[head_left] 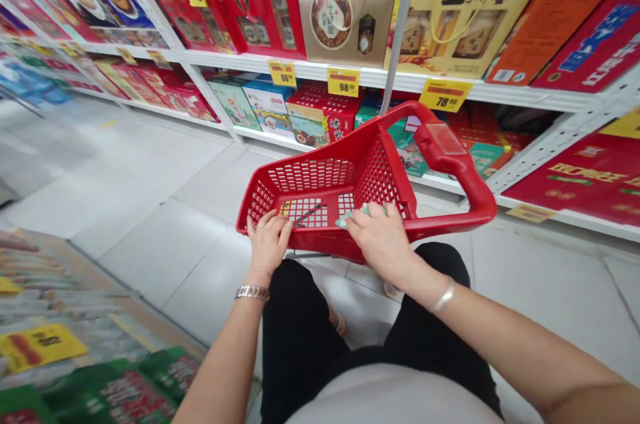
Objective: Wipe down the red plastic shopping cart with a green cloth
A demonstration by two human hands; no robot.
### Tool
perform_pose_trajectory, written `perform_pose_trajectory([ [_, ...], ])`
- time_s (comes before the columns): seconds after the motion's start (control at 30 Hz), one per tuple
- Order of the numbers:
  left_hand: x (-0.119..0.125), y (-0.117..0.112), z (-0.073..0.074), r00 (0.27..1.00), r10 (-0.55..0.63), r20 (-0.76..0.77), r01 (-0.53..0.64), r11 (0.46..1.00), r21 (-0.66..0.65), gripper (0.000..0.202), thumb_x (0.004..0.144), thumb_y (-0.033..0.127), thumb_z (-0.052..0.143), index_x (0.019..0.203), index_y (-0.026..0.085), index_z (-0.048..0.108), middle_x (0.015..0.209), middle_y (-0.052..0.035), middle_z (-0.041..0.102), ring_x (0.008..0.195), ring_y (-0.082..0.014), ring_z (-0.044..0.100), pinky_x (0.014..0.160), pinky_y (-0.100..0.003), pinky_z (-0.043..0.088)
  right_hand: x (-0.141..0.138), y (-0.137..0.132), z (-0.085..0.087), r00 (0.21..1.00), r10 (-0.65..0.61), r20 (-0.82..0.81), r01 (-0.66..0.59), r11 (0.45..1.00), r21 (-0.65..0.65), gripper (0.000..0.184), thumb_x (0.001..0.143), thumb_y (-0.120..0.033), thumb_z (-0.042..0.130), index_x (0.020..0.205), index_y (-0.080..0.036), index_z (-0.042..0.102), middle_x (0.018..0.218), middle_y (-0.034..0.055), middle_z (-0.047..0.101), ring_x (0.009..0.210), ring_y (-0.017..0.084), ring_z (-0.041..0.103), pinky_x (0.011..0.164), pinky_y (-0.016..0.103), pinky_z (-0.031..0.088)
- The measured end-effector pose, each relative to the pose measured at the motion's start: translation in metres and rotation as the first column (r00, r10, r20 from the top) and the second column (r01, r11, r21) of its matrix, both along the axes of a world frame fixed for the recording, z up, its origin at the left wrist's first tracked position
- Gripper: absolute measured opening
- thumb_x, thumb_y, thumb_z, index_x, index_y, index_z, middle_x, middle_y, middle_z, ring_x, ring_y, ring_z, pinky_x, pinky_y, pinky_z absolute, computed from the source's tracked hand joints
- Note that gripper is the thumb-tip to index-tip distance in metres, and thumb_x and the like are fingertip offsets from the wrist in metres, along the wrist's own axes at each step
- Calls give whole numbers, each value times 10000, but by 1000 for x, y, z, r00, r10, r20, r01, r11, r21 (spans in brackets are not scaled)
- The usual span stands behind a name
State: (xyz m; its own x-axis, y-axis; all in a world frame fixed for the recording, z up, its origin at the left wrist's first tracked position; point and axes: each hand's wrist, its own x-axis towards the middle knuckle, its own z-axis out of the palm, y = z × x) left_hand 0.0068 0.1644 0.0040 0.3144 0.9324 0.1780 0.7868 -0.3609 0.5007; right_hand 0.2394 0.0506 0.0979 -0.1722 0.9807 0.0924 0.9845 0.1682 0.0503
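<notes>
A red plastic shopping cart (325, 167) with a latticed basket stands right in front of me, its looped handle (477, 191) pointing to the right. My left hand (270, 237) grips the near rim toward the basket's left end, its fingers curled over the edge. Farther right along the same rim lies my right hand (377, 234), closed on a pale green cloth (345, 221) that presses against the rim. Most of the cloth is hidden under the fingers. Through the basket's floor grid shows a dark bar, and no goods are visible inside.
White shelves (370, 74) with gift boxes (345, 11) and yellow price tags (343, 81) run behind the cart. A grey metal pole (397, 37) rises beyond the basket. At lower left is a display of green packets (115, 391). Light tiles (145, 197) cover the floor.
</notes>
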Motion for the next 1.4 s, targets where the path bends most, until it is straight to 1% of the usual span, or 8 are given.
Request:
perform_pose_trajectory([
  [0.2,-6,30,9,997,21,-76,-23,999,-32,328,920,330,421,934,250,739,1374,-108,659,1453,-366,381,1178,-729,-38,79,-59,43,975,-177,135,152,972,180,280,938,-95,502,1025,-258,713,1023,70,706,954,261,442,760,402,225],
  [0.37,48,20,33,968,231,95,-233,973,10,295,900,302,475,1039,164,695,1597,-198,388,1545,-446,72,1098,-845,45,79,-55,35,943,-328,46,287,878,384,222,955,-158,521,990,-251,720,1029,65,722,972,279,437,765,410,212],
  [0.53,136,-48,57,812,-62,580,214,957,-197,203,895,360,571,1044,284,688,1284,-87,674,1460,-353,360,1202,-689,-55,48,-44,30,933,-298,-201,356,845,398,217,977,-210,521,1025,-254,728,1064,69,725,976,270,460,764,402,238],
  [0.63,159,-74,59,817,-189,545,295,949,-112,263,915,382,525,1116,285,663,1304,-90,645,1375,-318,445,1228,-610,-82,40,-45,32,946,-180,-268,270,897,351,237,986,-216,515,1065,-273,731,1105,52,721,978,249,477,786,399,270],
  [0.83,135,-58,54,914,-315,254,316,948,37,274,947,328,370,1040,256,618,1136,-79,670,1166,-262,557,1232,-615,99,66,-36,33,978,-62,-197,130,926,355,240,959,-193,553,1065,-294,743,1157,45,725,1083,268,466,871,419,264],
  [1.07,107,-45,57,895,-354,271,357,933,41,359,972,395,288,925,252,613,1027,-88,698,1143,-265,604,1215,-602,199,105,1,49,974,-84,-213,144,948,282,200,973,-246,582,1048,-309,756,1172,27,716,1011,239,488,806,370,277],
  [1.3,69,-19,59,897,-329,294,355,934,-40,536,980,524,193,833,251,631,1116,-122,736,1281,-265,576,1239,-548,209,160,49,44,923,-298,-243,367,873,321,248,979,-252,540,1092,-282,758,1185,68,697,983,257,484,764,360,298],
  [1.4,55,-10,70,956,-216,198,229,972,-46,526,973,523,235,769,245,632,1219,-111,725,1348,-290,529,1229,-639,127,179,60,34,884,-348,-312,447,825,347,256,967,-250,527,1065,-247,763,1176,94,699,970,264,483,770,367,308],
])
